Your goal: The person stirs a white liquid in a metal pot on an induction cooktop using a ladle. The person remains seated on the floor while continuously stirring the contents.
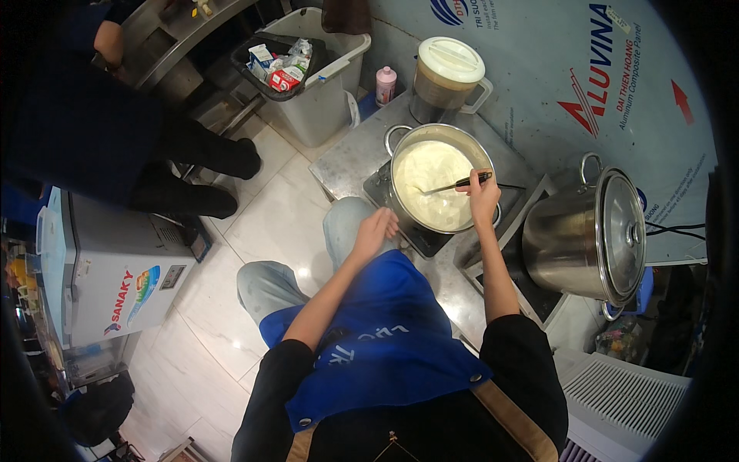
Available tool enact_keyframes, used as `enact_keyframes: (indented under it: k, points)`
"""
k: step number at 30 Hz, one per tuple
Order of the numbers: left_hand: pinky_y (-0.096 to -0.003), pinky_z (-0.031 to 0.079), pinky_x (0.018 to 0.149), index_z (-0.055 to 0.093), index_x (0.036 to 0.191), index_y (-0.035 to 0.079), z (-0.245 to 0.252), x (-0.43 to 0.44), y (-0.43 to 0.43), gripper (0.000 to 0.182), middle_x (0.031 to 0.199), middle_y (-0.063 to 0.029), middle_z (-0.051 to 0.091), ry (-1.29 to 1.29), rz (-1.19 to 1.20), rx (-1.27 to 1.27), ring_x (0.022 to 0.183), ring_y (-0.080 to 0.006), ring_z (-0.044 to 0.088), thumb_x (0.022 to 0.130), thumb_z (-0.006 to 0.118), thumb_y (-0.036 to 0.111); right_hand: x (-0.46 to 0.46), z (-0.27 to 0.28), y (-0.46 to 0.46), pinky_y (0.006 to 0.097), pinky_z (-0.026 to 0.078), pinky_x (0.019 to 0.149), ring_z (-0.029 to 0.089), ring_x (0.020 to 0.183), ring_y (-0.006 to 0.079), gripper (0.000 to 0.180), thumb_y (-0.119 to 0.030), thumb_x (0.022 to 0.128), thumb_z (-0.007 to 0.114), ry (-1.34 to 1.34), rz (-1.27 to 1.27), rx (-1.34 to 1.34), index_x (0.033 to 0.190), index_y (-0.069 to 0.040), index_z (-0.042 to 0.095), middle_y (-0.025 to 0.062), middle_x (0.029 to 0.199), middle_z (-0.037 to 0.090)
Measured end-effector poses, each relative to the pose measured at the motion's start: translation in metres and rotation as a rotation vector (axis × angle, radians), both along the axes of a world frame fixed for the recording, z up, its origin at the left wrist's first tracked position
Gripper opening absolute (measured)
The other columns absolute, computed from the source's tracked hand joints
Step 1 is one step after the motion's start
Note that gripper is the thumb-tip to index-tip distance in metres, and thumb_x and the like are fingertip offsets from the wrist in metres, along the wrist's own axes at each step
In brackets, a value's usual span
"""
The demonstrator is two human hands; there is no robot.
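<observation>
My right hand [484,196] grips the black handle of a metal-shafted utensil [447,188], whose far end dips into a pale, creamy liquid [430,167]. The liquid fills much of a stainless steel pot [480,151] with loop handles. Beneath the pot is a black electric cooktop [434,247] on a metal table [340,159]. Close to the pot's near side, my left hand [378,228] rests over my knee with nothing visible in it. What the utensil's end looks like is hidden by the liquid.
A lidded plastic pitcher [444,86] and a pink bottle [385,86] stand behind the pot. To the right is a large lidded stockpot [568,231]. A grey bin [323,110] holds packaging. At left, a person in dark clothes [190,150] stands near a chest freezer [127,265].
</observation>
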State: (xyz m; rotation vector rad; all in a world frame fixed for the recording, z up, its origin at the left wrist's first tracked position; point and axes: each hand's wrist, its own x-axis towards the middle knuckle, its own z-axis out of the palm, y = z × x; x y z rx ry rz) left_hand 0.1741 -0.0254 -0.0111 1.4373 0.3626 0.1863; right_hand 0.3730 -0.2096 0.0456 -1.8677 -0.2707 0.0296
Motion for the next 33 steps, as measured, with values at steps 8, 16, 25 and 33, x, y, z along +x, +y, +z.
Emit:
enact_keyframes:
  k: [8, 16, 25, 33]
  points:
    - [-0.0268, 0.053, 0.067, 0.064, 0.1, 0.001, 0.0, 0.0, -0.001, 0.039, 0.08, -0.0056, 0.067, 0.025, 0.005, 0.015, 0.071, -0.0122, 0.063, 0.111, 0.038, 0.028, 0.001, 0.005, -0.01, 0.0268, 0.05, 0.052, 0.075, 0.066, 0.0197, 0.025, -0.018, 0.102, 0.059, -0.095, -0.099, -0.152, 0.096, 0.006, 0.059, 0.0107, 0.07, 0.071]
    - [-0.0272, 0.053, 0.067, 0.065, 0.1, 0.001, 0.001, 0.0, 0.0, 0.04, 0.079, -0.0055, 0.067, 0.01, 0.014, 0.019, 0.071, -0.0124, 0.064, 0.111, 0.039, 0.029, -0.001, 0.005, -0.02, 0.0263, 0.05, 0.052, 0.075, 0.065, 0.0207, 0.023, -0.018, 0.101, 0.059, -0.066, -0.103, -0.167, 0.095, 0.004, 0.059, 0.0097, 0.071, 0.07]
    - [-0.0274, 0.053, 0.067, 0.065, 0.099, 0.0, 0.002, 0.0, -0.001, 0.04, 0.08, -0.0065, 0.068, 0.006, 0.006, 0.02, 0.071, -0.013, 0.064, 0.111, 0.039, 0.029, -0.003, 0.003, -0.033, 0.0324, 0.054, 0.062, 0.075, 0.067, 0.0245, 0.026, -0.022, 0.098, 0.061, -0.092, -0.223, -0.169, 0.101, 0.003, 0.064, 0.0146, 0.071, 0.074]
    - [-0.0271, 0.053, 0.067, 0.064, 0.1, 0.0, 0.0, 0.001, -0.001, 0.04, 0.08, -0.0059, 0.068, 0.0, 0.001, 0.021, 0.071, -0.0128, 0.064, 0.111, 0.039, 0.029, 0.014, -0.006, -0.043, 0.0281, 0.05, 0.052, 0.073, 0.06, 0.0205, 0.026, -0.02, 0.103, 0.059, -0.209, -0.282, -0.242, 0.095, 0.004, 0.057, 0.0102, 0.07, 0.07]
